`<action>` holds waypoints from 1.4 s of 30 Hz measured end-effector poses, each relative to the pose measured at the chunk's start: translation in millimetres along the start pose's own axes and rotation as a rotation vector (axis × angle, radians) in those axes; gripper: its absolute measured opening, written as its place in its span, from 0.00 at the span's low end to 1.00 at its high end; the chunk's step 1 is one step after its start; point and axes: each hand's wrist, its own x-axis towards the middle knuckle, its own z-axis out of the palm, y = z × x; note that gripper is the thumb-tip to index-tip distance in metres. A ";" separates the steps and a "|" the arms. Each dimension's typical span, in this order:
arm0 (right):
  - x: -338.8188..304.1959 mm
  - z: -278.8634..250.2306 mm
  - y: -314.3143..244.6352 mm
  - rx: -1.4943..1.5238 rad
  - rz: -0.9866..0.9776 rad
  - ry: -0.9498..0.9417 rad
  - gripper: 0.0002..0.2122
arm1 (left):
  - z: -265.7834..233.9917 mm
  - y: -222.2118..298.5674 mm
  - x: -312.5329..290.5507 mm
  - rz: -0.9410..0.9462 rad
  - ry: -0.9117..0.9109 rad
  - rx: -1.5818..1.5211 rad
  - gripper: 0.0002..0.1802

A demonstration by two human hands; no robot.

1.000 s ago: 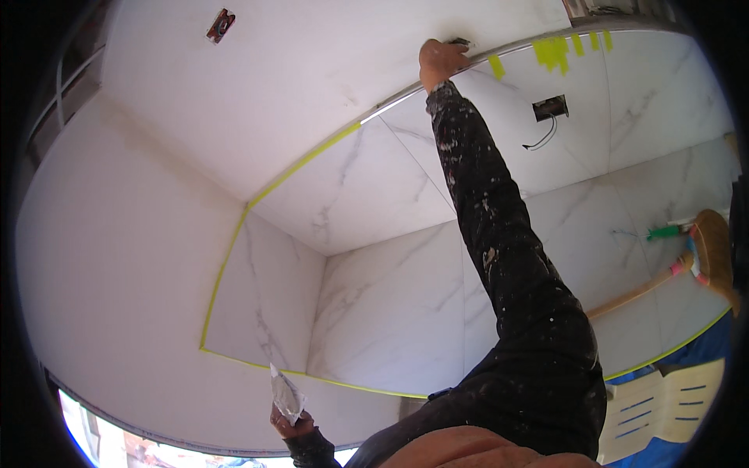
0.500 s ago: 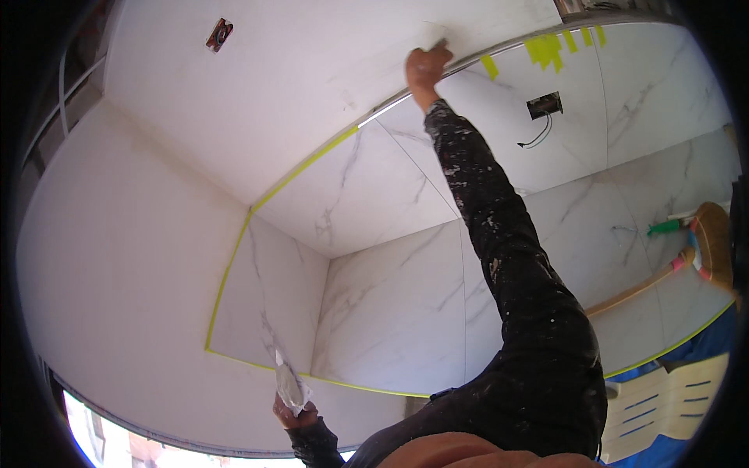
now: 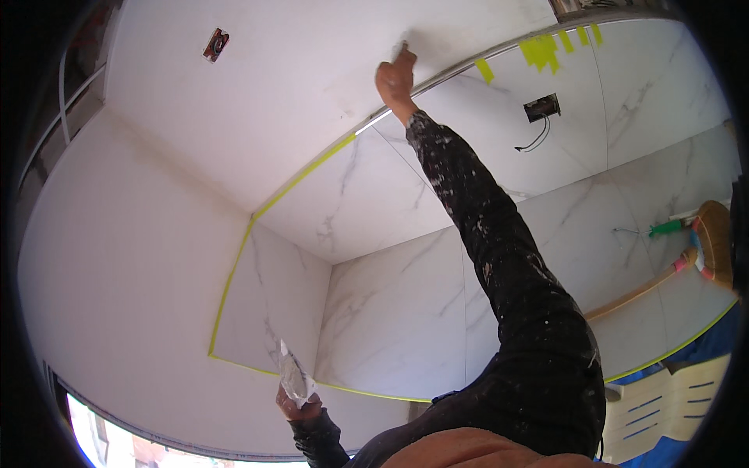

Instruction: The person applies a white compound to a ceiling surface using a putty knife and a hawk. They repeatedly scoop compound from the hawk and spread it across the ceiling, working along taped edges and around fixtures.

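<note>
Right hand, at 12 o'clock, fingers closed on a small white tool, works the white ceiling beside yellow tape. Left hand, at 6 o'clock, grips a filler-coated putty knife. Risk: overreach smears filler onto the marble tiles or lifts tape.

- White ceiling — plain, painted surface, with a small dark fitting set into it.
- Yellow-green masking tape runs along the edge where ceiling meets the marble-look wall tiles.
- More tape strips — stuck near the upper right edge.

Right arm fully outstretched overhead, right hand clenched; left hand low, grip closed.
</note>
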 end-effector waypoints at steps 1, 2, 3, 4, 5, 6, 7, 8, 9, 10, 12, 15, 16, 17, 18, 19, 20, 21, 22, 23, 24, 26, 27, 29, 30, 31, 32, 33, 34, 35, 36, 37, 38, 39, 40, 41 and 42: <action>6.7 -2.8 18.1 0.044 0.014 0.139 0.33 | 16.7 -4.3 10.7 -0.031 -0.004 -0.030 0.42; 14.0 -6.2 34.2 0.097 0.040 0.268 0.33 | 21.9 -6.0 13.2 -0.033 -0.026 -0.051 0.42; 21.4 -17.3 47.2 0.254 0.156 0.229 0.33 | 26.2 -4.8 13.8 -0.036 -0.041 -0.064 0.41; 26.3 -19.0 54.8 0.136 0.117 0.464 0.31 | 28.7 -4.0 15.4 -0.040 -0.058 -0.079 0.41; 4.8 -18.7 46.3 0.158 0.226 0.383 0.31 | 19.5 1.4 3.0 -0.027 0.039 -0.007 0.41; 1.7 -29.1 36.1 0.176 0.303 0.318 0.30 | 7.1 2.8 -5.1 -0.010 0.108 0.045 0.42; 2.8 -26.8 43.3 -0.042 0.322 0.266 0.30 | -3.7 4.3 -13.3 0.005 0.177 0.097 0.43; 25.8 -30.5 56.1 -0.269 0.311 0.235 0.29 | -7.9 -0.4 -12.2 0.032 0.177 0.128 0.44; 36.6 -30.1 54.8 -0.493 0.316 0.189 0.29 | -11.3 -1.8 -15.0 0.058 0.196 0.172 0.44; 53.7 -24.1 50.3 -0.302 0.496 0.270 0.28 | -13.6 -3.1 -15.6 0.083 0.216 0.216 0.45; 69.6 -4.5 7.2 0.095 0.874 0.392 0.27 | -15.4 2.8 -23.9 0.044 0.216 0.159 0.45; 68.6 22.9 -1.9 -0.534 0.161 -0.054 0.24 | -10.2 -2.2 -16.7 0.095 0.135 0.195 0.44; 51.4 32.3 -3.3 -0.491 -0.095 -0.024 0.25 | -4.5 -4.7 -13.2 0.094 0.134 0.133 0.43; 37.2 38.9 -7.2 -0.467 -0.355 0.003 0.26 | -0.8 -7.5 -10.2 0.098 0.128 0.064 0.43; 15.6 42.8 -12.2 0.031 -0.290 0.076 0.27 | -9.0 -9.7 -9.5 0.083 0.125 0.114 0.42; -27.2 36.0 -32.7 0.171 -0.213 -0.093 0.29 | -25.1 -4.7 -22.2 0.070 0.164 0.184 0.41; -52.8 32.7 -41.8 0.258 0.000 -0.197 0.25 | -33.6 -5.5 -29.9 0.055 0.176 0.236 0.40; -72.7 34.8 -35.7 0.377 0.186 -0.245 0.23 | -28.4 -7.0 -32.7 0.071 0.180 0.197 0.39; -94.4 36.5 -27.7 0.492 0.379 -0.293 0.20 | -22.7 -9.6 -31.7 0.088 0.187 0.161 0.39; -101.5 36.8 -2.1 0.576 0.342 -0.249 0.19 | -15.3 -13.1 -21.0 0.104 0.164 0.110 0.38; -100.1 39.1 24.2 0.656 0.304 -0.216 0.17 | -4.3 -14.6 -8.7 0.079 0.174 0.088 0.37; -127.4 38.6 39.3 0.651 0.388 -0.262 0.17 | 1.7 -9.4 -12.8 0.040 0.246 0.094 0.35; -140.8 38.2 41.8 0.641 0.418 -0.259 0.18 | -12.2 -6.5 -16.2 -0.051 0.334 -0.020 0.36; -157.4 41.0 46.0 0.620 0.432 -0.239 0.19 | -13.3 -5.7 -21.7 0.005 0.274 -0.014 0.36; -159.9 44.6 48.2 0.611 0.417 -0.223 0.19 | -14.7 -6.4 -21.5 0.032 0.236 -0.013 0.36; -162.1 48.7 50.4 0.602 0.401 -0.206 0.19 | -19.4 -8.1 -21.7 0.033 0.256 -0.018 0.36; -161.5 52.6 56.3 0.591 0.385 -0.205 0.19 | -22.3 -11.5 -23.5 0.032 0.276 -0.027 0.36; -160.3 57.9 61.9 0.581 0.370 -0.203 0.20 | -24.9 -14.4 -25.2 0.031 0.297 -0.035 0.36; -161.9 61.6 67.9 0.571 0.355 -0.202 0.20 | -27.0 -16.4 -26.5 0.047 0.310 -0.037 0.36; -170.9 63.2 66.6 0.517 0.412 -0.239 0.20 | -29.6 -18.1 -31.0 0.066 0.336 -0.031 0.37; -161.8 68.1 79.5 0.497 0.358 -0.215 0.21 | -31.3 -22.5 -26.1 0.087 0.332 -0.045 0.37; -150.4 74.4 91.8 0.477 0.303 -0.190 0.21 | -33.5 -26.2 -21.6 0.078 0.335 -0.040 0.38; -154.3 78.7 95.4 0.471 0.278 -0.162 0.22 | -38.3 -25.2 -23.1 0.064 0.356 -0.019 0.39; -155.6 83.1 99.2 0.462 0.246 -0.134 0.22 | -42.4 -25.6 -23.5 0.050 0.375 0.001 0.39; -154.4 87.7 103.0 0.465 0.220 -0.094 0.22 | -45.5 -27.5 -22.2 0.053 0.358 -0.007 0.39; -158.3 91.2 102.1 0.468 0.204 -0.058 0.23 | -48.4 -28.3 -23.6 0.052 0.349 -0.008 0.39; -166.1 94.1 98.9 0.519 0.233 -0.048 0.23 | -48.5 -24.5 -27.2 0.041 0.350 0.001 0.39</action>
